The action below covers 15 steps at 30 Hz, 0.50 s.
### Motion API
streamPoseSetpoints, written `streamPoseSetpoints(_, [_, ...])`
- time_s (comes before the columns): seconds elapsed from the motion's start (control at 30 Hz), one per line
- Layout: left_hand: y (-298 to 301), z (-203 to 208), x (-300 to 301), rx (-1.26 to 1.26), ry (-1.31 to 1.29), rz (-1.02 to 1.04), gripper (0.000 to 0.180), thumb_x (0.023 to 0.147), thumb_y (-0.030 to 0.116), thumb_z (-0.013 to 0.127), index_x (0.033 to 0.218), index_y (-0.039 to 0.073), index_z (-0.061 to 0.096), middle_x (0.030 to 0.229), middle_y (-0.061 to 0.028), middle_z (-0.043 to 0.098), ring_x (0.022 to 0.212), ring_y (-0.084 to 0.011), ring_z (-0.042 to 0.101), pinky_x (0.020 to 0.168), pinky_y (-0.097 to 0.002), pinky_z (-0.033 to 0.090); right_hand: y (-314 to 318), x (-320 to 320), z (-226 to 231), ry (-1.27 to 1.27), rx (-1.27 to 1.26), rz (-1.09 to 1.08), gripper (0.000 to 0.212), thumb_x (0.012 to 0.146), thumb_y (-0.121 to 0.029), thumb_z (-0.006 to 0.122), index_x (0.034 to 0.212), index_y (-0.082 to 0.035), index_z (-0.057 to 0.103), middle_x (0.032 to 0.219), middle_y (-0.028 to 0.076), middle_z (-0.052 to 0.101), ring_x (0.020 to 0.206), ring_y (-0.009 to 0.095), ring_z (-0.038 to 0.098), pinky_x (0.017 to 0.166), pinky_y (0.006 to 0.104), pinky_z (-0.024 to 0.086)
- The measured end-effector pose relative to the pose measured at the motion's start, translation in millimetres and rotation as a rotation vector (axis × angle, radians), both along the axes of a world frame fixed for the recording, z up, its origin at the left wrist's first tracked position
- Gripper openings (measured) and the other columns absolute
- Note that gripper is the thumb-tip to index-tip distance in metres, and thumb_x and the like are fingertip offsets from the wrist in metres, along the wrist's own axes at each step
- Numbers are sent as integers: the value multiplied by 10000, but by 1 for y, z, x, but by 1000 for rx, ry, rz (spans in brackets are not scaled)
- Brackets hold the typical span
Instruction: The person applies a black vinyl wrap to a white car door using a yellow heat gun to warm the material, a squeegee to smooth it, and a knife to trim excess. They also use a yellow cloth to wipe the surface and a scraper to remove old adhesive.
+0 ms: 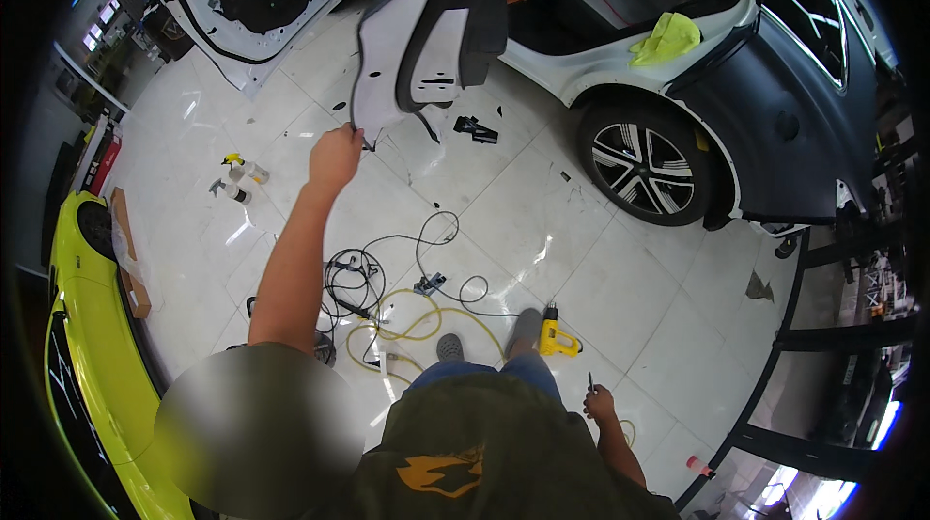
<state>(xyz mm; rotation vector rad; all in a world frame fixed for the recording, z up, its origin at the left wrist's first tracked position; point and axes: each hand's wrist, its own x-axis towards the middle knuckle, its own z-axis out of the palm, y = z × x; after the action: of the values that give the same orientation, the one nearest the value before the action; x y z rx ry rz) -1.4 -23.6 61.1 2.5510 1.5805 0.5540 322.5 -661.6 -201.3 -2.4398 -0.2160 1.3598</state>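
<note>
My left hand [336, 154] reaches forward with its fingers closed on the lower corner of an open car door [390, 55], which has pale grey and dark sections. A ragged pale scrap hangs below the door's bottom edge. Down by my right side, my right hand [600, 404] is wrapped round a slim dark pen-like tool [591, 381] that points upward; its exact kind is too small to tell. A yellow heat gun [559, 334] lies on the floor beside my right foot, nearer to my right hand than to my left.
Tangled black cables and a yellow hose [436, 312] lie before my feet. Two spray bottles [232, 192] are at the left, near a lime-green car [97, 307]. A white car with a dark rear panel [775, 113] and a lime cloth [668, 39] stands at the right.
</note>
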Motion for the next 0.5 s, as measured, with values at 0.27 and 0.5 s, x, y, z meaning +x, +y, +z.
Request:
streamPoseSetpoints(0.27, [-17, 34, 2, -156, -142, 10, 238, 878, 171, 561, 975, -33, 638, 856, -253, 648, 788, -404, 633, 719, -438, 497, 36, 89, -34, 63, 28, 76, 248, 861, -104, 460, 1056, 13, 561, 702, 142, 625, 497, 228, 621, 408, 341, 501])
streamPoseSetpoints(0.5, [-18, 29, -2, 33, 103, 227, 264, 897, 203, 553, 989, -31, 635, 812, -257, 644, 796, -426, 625, 706, -477, 489, 84, 211, -43, -70, 104, 114, 427, 864, -98, 469, 1282, -15, 502, 747, 192, 645, 500, 242, 629, 433, 347, 515])
